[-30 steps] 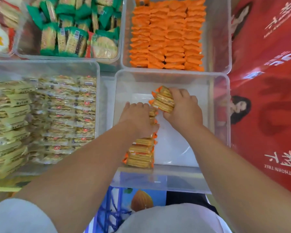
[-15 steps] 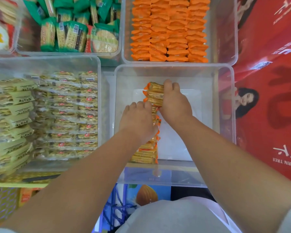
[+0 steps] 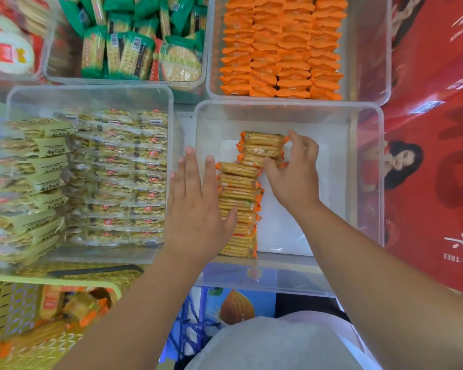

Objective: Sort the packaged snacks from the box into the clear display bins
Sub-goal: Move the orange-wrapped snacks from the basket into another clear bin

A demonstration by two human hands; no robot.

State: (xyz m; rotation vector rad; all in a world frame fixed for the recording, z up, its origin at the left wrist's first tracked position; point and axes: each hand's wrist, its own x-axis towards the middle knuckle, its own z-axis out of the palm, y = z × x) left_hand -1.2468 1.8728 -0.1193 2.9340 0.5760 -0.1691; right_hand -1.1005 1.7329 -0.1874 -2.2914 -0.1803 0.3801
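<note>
A clear bin (image 3: 369, 182) in the middle holds a row of orange-edged cracker packs (image 3: 238, 198) standing on edge along its left side. At the far end of that row lies a small group of the same packs (image 3: 262, 145), set a little to the right. My right hand (image 3: 294, 177) spans this group, thumb on its near side and forefinger at its far right corner. My left hand (image 3: 198, 209) lies flat with fingers apart, just left of the row, its thumb against the packs.
A yellow basket (image 3: 11, 311) at lower left holds more loose packs (image 3: 75, 305). Around the bin stand full ones: orange packs (image 3: 281, 46) behind, green packs (image 3: 134, 49) at back left, pale yellow packs (image 3: 112, 177) to the left. A red carton (image 3: 439, 156) stands on the right.
My right hand has carried its handful of packs to the far end of the row and set them down. My left hand has lifted off the row and opened flat beside it.
</note>
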